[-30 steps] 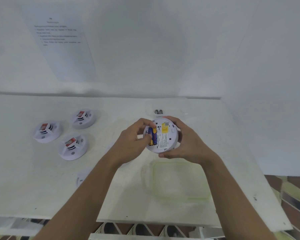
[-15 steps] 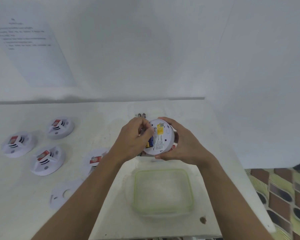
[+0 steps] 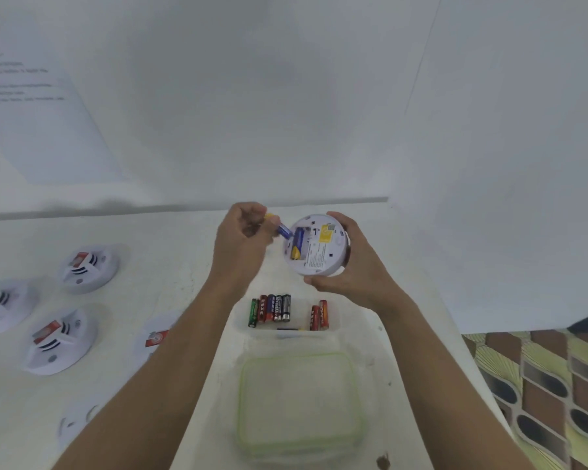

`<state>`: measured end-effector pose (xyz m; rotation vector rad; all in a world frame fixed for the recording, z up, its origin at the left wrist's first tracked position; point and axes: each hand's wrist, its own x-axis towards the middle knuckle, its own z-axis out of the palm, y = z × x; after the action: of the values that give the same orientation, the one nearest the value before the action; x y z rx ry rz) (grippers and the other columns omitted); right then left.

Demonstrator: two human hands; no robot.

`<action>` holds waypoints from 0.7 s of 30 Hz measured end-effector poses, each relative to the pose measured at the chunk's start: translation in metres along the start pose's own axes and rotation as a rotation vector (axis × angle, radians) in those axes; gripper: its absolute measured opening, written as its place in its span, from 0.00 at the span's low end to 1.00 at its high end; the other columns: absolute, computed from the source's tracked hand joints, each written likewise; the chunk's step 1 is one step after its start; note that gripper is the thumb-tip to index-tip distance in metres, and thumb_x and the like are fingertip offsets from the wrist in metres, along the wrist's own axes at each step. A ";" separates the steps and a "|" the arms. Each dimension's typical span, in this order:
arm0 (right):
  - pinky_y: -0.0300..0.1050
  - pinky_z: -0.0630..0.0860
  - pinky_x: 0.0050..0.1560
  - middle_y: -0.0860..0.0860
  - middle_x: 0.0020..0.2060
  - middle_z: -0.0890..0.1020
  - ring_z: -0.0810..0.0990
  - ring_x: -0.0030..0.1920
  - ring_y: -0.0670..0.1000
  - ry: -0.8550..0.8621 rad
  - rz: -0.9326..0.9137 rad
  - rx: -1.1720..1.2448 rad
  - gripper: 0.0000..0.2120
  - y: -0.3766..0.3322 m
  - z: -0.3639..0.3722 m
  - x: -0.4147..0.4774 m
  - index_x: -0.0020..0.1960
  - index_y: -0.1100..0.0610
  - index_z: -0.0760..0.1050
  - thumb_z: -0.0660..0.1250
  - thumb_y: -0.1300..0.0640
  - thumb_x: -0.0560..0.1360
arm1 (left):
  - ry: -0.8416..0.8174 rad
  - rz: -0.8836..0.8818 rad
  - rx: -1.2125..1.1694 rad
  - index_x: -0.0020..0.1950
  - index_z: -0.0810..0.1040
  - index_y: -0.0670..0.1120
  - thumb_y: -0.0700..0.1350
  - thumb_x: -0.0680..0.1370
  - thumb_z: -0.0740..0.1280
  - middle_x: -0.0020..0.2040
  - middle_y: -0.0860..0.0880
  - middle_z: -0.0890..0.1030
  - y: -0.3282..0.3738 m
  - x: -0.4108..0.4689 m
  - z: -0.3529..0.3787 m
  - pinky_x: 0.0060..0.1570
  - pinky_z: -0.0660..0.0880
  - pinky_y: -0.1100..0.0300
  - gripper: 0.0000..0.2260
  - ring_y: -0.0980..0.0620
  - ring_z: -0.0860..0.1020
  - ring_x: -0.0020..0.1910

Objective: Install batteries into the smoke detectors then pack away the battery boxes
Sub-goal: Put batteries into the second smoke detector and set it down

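Smoke detector (image 3: 314, 245) being held underside-up above bench (image 3: 184, 252) by right hand (image 3: 353, 269), grip curled round rim. Blue battery (image 3: 283, 230) being pinched in left hand (image 3: 241, 237) grip, tip at compartment edge beside seated battery (image 3: 298, 245). Battery box (image 3: 301, 313) lying on bench below detector.

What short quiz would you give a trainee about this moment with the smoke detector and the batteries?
1. True or false: the right hand holds the smoke detector with its labelled back towards the camera.
2. What does the left hand pinch? A: a loose battery; B: a screwdriver; C: a pen.
3. How many batteries already lie in the detector's compartment?
Key: 1 true; 2 A; 3 one, the seated battery.
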<state>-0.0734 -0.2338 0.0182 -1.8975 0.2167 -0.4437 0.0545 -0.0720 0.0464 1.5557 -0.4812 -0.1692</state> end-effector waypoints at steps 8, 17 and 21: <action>0.45 0.80 0.61 0.49 0.70 0.71 0.71 0.71 0.46 0.112 0.039 0.074 0.49 0.020 -0.012 0.036 0.74 0.46 0.63 0.84 0.57 0.60 | -0.135 0.001 0.699 0.47 0.79 0.43 0.45 0.75 0.74 0.36 0.53 0.80 -0.029 0.083 0.012 0.28 0.68 0.73 0.08 0.55 0.77 0.34; 0.55 0.75 0.69 0.46 0.68 0.74 0.73 0.69 0.45 0.075 0.048 0.068 0.47 0.025 -0.026 0.060 0.74 0.50 0.63 0.83 0.61 0.62 | -0.380 -0.169 1.218 0.42 0.84 0.42 0.50 0.66 0.81 0.41 0.45 0.85 -0.044 0.113 0.036 0.42 0.76 0.59 0.14 0.47 0.81 0.39; 0.53 0.76 0.68 0.46 0.68 0.75 0.74 0.68 0.44 0.057 0.059 0.078 0.46 0.029 -0.031 0.064 0.74 0.51 0.63 0.84 0.62 0.63 | -0.328 -0.172 1.218 0.46 0.80 0.39 0.45 0.67 0.82 0.44 0.43 0.81 -0.050 0.118 0.035 0.42 0.76 0.56 0.16 0.44 0.79 0.41</action>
<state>-0.0255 -0.2935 0.0138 -1.7991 0.2887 -0.4601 0.1560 -0.1527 0.0180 2.7895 -0.7743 -0.2920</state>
